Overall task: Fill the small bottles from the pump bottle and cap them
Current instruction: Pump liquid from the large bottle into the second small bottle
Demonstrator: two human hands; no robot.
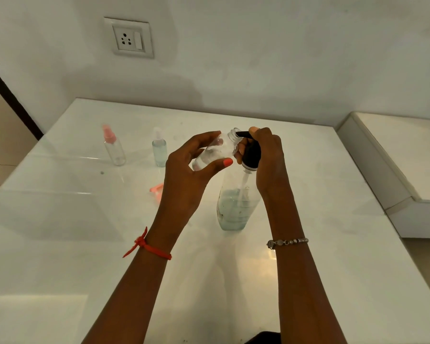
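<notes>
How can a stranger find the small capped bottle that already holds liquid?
On the white table, look at the far part below the wall socket. Two small bottles stand there. Take the white-capped bottle on the right, holding pale blue liquid; its pink-capped neighbour looks empty.

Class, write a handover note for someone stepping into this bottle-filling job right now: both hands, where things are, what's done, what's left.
Left hand holds the uncapped small bottle tilted, mouth at the pump nozzle.
Right hand grips the head of the pump bottle, which stands partly full on the table.
Done: white-capped bottle, filled and capped.
Left: fill the held bottle and fit the loose pink cap lying beyond the left wrist. The pink-capped bottle looks empty, so it likely needs filling too.
</notes>
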